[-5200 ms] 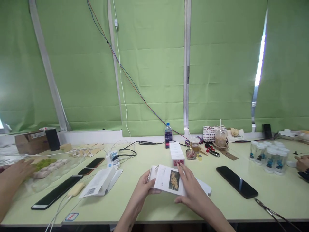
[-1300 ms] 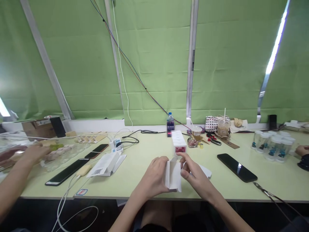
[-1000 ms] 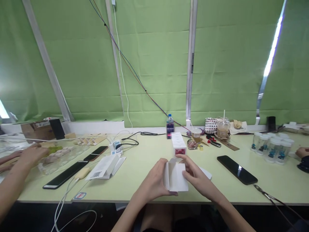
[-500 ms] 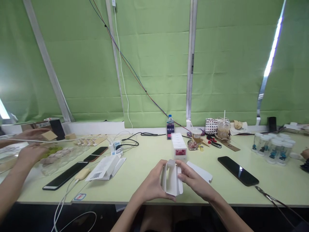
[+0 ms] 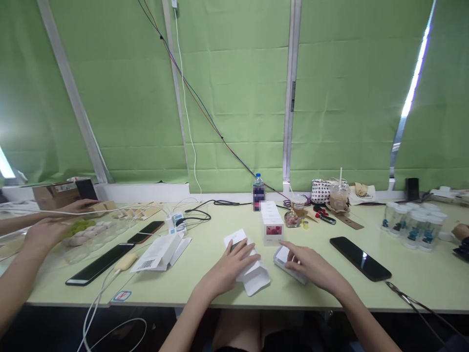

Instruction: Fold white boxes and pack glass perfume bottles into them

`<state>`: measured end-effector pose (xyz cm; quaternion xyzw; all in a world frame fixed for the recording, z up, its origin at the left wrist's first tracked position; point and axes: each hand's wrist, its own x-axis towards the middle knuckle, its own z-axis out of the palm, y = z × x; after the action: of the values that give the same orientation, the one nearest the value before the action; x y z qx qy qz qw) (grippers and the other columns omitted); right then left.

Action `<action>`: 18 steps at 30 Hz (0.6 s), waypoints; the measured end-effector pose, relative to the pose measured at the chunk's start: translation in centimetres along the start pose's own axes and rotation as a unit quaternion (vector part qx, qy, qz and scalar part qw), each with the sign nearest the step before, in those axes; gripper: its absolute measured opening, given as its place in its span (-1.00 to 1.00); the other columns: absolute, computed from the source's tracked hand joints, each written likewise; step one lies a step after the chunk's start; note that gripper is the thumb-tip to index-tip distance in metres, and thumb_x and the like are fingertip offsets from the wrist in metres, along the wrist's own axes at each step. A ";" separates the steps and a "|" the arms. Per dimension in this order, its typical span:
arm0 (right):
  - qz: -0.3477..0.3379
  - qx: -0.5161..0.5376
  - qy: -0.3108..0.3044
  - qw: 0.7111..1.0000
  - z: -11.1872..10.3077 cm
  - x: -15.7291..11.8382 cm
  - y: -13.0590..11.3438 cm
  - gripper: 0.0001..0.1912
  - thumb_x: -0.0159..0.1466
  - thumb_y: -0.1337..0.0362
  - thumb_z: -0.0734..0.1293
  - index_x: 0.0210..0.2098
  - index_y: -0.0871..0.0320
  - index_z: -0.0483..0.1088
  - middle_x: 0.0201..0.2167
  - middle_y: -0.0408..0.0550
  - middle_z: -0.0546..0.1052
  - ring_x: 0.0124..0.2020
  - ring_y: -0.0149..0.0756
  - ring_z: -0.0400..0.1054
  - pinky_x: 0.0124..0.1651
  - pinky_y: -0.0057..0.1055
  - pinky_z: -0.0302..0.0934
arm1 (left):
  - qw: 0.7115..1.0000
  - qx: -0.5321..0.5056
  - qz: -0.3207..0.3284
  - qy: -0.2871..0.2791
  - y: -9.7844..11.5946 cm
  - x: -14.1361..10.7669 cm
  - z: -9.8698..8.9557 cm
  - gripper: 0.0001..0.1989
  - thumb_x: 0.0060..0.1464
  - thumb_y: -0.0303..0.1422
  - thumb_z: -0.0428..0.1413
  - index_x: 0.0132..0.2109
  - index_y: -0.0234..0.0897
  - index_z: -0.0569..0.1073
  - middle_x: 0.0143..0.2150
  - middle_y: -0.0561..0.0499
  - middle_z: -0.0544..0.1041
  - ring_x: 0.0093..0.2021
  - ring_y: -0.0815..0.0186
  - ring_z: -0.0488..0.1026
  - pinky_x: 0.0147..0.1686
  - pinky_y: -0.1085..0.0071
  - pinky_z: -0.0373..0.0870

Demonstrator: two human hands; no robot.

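On the table in front of me lies a white folding carton [image 5: 258, 282] with its flaps loose. My left hand [image 5: 234, 261] rests over it, fingers spread and lying across the card. To the right, my right hand [image 5: 309, 266] is above a shallow white tray-like piece [image 5: 289, 269], its fingers apart and bent down at it. Whether the fingertips press on that piece is hard to see. Just beyond both hands stands a row of white boxes [image 5: 273, 230] with a red picture on the front one.
An unfolded carton [image 5: 157, 254], phones [image 5: 100, 264] and white cables lie left; another person's hand [image 5: 47, 234] is over an egg-tray-like container there. To the right are a black phone [image 5: 361, 258], pliers [image 5: 401, 293] and clear tubes [image 5: 414, 227]. A bottle [image 5: 258, 193] stands behind.
The white carton held upright between both hands is now down on the table under my left hand. My right hand has let go of it and moved right to the white tray-like piece.
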<state>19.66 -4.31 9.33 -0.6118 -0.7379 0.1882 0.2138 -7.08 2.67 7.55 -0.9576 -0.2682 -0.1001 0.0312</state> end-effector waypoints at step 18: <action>0.116 -0.165 -0.078 0.976 1.7 2.1 2.5 -0.03 0.06 0.16 0.37 0.36 0.09 -0.16 0.10 0.17 0.36 0.10 0.11 0.22 0.02 -0.13 0.11 | 0.978 -0.028 -0.204 -0.022 0.8 0.5 0.9 -0.16 0.06 -0.37 0.04 0.36 -0.07 -0.26 0.33 -0.18 0.15 0.34 0.03 0.02 0.24 -0.04 0.00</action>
<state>20.48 -1.79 6.73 -0.7039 -0.6969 0.1342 0.0286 -6.06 2.40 6.75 -0.8855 -0.4552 -0.0904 -0.0230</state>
